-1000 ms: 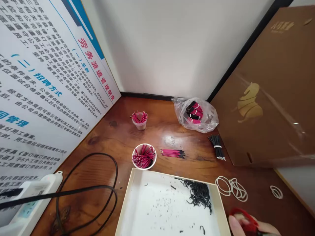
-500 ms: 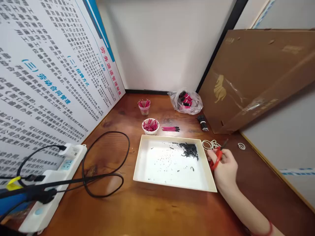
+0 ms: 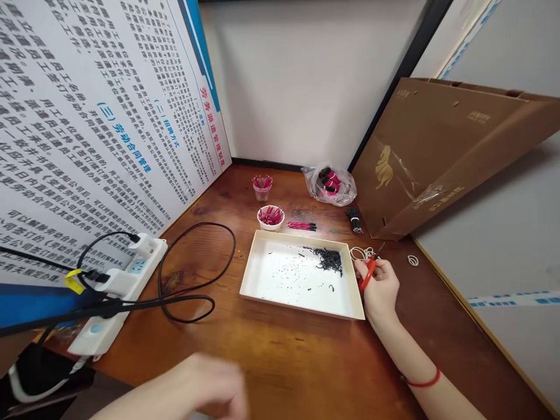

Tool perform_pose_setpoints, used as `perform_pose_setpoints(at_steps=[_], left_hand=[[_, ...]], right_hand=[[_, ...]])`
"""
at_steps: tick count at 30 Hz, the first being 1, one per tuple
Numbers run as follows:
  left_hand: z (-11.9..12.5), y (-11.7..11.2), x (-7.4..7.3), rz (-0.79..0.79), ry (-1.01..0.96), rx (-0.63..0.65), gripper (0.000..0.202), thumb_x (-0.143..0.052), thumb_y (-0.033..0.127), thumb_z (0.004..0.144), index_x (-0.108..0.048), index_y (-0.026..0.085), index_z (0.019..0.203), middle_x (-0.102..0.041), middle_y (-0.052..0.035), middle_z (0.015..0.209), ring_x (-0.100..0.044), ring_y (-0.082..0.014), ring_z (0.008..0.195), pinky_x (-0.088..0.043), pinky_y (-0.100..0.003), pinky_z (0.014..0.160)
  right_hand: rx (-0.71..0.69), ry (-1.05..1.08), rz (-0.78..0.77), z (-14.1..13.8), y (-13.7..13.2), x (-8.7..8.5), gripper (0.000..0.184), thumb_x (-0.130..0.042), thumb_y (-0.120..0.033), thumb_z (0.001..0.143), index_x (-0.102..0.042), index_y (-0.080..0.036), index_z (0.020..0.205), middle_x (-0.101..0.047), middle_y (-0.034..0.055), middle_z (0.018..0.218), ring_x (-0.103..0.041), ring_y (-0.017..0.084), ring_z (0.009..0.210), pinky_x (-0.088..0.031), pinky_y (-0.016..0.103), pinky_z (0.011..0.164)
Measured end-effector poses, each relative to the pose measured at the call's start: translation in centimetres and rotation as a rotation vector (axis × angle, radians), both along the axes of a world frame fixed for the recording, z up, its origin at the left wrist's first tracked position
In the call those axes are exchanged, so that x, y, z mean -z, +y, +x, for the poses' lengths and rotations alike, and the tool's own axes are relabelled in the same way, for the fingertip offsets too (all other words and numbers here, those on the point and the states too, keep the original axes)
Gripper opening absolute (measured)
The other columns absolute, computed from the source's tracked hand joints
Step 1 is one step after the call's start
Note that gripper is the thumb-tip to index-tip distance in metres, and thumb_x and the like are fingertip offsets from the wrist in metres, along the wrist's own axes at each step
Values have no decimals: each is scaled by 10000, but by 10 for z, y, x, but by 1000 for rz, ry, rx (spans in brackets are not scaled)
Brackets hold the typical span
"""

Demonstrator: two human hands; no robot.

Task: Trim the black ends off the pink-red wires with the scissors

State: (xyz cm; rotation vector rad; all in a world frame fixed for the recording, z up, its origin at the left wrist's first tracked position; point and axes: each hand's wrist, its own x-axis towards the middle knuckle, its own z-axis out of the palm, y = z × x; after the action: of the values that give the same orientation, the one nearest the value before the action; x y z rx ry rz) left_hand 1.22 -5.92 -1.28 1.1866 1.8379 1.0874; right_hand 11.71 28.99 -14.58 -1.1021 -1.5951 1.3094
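Note:
My right hand is shut on red-handled scissors beside the right rim of a shallow white tray. Its blades point up and away, next to several loose white rubber bands. A pile of black wire clippings lies in the tray's far right part, with small scraps scattered around it. My left hand is blurred at the bottom edge, over the near part of the wooden table, and nothing shows in it.
Beyond the tray stand a cup and a bowl of red wires, with a red wire bundle, a black wire bundle and a plastic bag. A power strip and black cable lie left.
The view has tilted up and widened, showing more of the table. My left hand has entered at the bottom edge. My right hand has risen from the lower edge to the tray's right rim, scissors still held.

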Motion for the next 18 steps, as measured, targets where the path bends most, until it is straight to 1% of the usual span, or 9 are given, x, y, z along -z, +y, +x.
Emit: perform_pose_setpoints(at_steps=[1,2,4,6,8,10,12,15,18], left_hand=[[-9,20,-3,1,17,15,128,-607,389,943,-707,308,938,-722,35,942,-657,-160,861,-554,-285,797],[-21,43,-5,-3,55,15,148,-562,342,971,-699,292,994,-725,18,985,-653,-163,918,-533,-295,860],[-53,91,-7,-39,384,-89,191,-527,248,978,-683,211,1082,-719,-47,1079,-636,-193,1013,-492,-334,943],[-90,130,-7,-184,772,-263,259,-482,199,982,-690,178,1136,-705,-91,1083,-614,-231,1025,-477,-364,934],[-123,156,-6,-235,854,-316,285,-484,220,977,-716,133,1116,-687,-153,1093,-596,-292,1037,-462,-410,908],[-145,169,-5,-272,892,-276,246,-543,253,946,-758,148,1004,-702,-148,1048,-608,-302,996,-453,-397,852],[-155,175,-4,-312,932,-232,245,-549,263,929,-776,172,910,-717,-135,1000,-615,-305,968,-429,-391,815],[-155,182,-6,-368,982,-172,296,-503,241,909,-766,184,785,-729,-126,911,-625,-299,924,-389,-376,750],[-149,190,-10,-417,1020,-132,334,-480,239,881,-715,168,655,-716,-141,790,-631,-305,848,-351,-381,697]], right_hand=[[-2,5,-1,0,0,-1,187,-661,-292,939,-643,-133,1036,-665,32,979,-652,142,819,-573,316,717],[-6,10,-3,0,0,-1,179,-661,-290,939,-641,-132,1023,-662,27,960,-647,136,798,-569,304,700],[-19,16,-8,2,-1,-4,166,-661,-288,939,-636,-131,985,-651,11,903,-628,116,735,-553,274,650],[-34,15,-14,4,-2,-6,167,-663,-293,938,-626,-130,927,-633,-9,833,-601,97,668,-531,247,601],[-43,13,-16,5,-3,-8,187,-673,-297,929,-610,-133,866,-618,-21,787,-588,90,641,-518,234,578],[-38,9,-18,6,-3,-11,215,-702,-302,901,-594,-137,816,-614,-24,770,-589,91,644,-513,233,577],[-25,4,-23,6,-3,-13,259,-758,-325,839,-583,-143,781,-620,-22,764,-590,96,650,-509,238,581],[-8,0,-31,5,-4,-16,369,-845,-408,685,-564,-172,729,-631,-13,735,-590,118,642,-497,254,562],[5,-7,-44,3,-5,-19,438,-870,-475,569,-546,-207,694,-636,-3,693,-593,150,617,-477,270,525]])
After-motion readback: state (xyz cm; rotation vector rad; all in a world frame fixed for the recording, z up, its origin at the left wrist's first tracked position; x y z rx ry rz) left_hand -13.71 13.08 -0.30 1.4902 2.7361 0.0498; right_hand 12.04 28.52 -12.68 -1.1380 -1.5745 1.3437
